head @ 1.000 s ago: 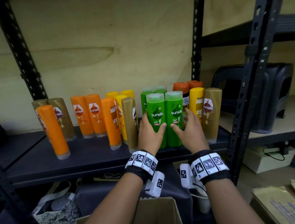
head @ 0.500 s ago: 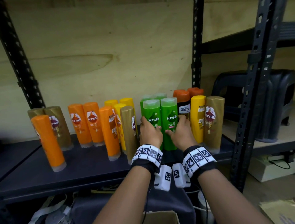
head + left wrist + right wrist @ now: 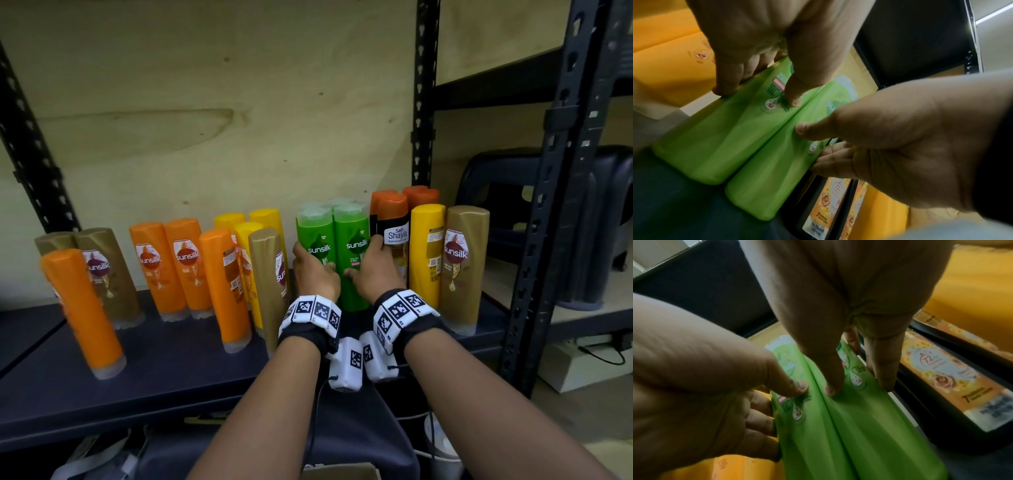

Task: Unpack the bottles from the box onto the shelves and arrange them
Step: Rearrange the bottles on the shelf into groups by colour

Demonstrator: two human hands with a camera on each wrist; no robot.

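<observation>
Shelf (image 3: 171, 370) holds rows; my left hand (image 3: 317, 274) and right hand (image 3: 373, 270) grip two smooth, stiff green bottles (image 3: 334, 253) mid-body, likely slippery.

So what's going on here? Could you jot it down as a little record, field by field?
Setting: dark metal shelf against a plywood back
Left hand: grips the left green bottle
Right hand: grips the right green bottle
Green bottles: upright, side by side, touching
Right neighbours: black Shayla bottle, yellow bottle, gold bottle
Left neighbours: gold, yellow and orange bottles
</observation>
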